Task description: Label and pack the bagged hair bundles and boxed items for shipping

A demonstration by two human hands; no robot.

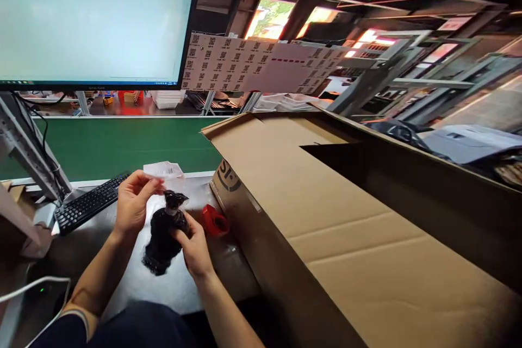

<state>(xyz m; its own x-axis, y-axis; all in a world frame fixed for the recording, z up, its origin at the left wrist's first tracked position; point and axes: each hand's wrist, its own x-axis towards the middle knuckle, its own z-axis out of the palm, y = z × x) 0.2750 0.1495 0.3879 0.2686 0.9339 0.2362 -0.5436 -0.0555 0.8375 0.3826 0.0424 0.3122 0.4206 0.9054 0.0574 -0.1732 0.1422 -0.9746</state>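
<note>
Right now, from where I stand, I see a person at a metal table [136, 285] with both bare hands busy over one small thing, a black bundle [161, 242] with a shiny look and a narrowed neck near its far end. It is held up just over the near part of the table, between the two hands. The left hand [132, 204] has thumb and forefinger pressed together on a white label [163, 170] at the bundle's far end; whether those fingertips also touch the bundle, I cannot tell. The right hand [196, 247] pinches the bundle's right side, thumb laid across it, the other fingers mostly hidden behind.

Just right of the bundle, a red object [216, 221] with a rounded opening sits on the table, near the wall of a big cardboard box [346, 217]. That box fills the right side, a broad flap lying over part of its dark opening. To the left, a black keyboard [92, 202] lies at a slant, under a large lit monitor [93, 22]. Farther off runs a green surface [122, 144], and beyond it hangs a pale board [261, 65] printed with rows of square codes
</note>
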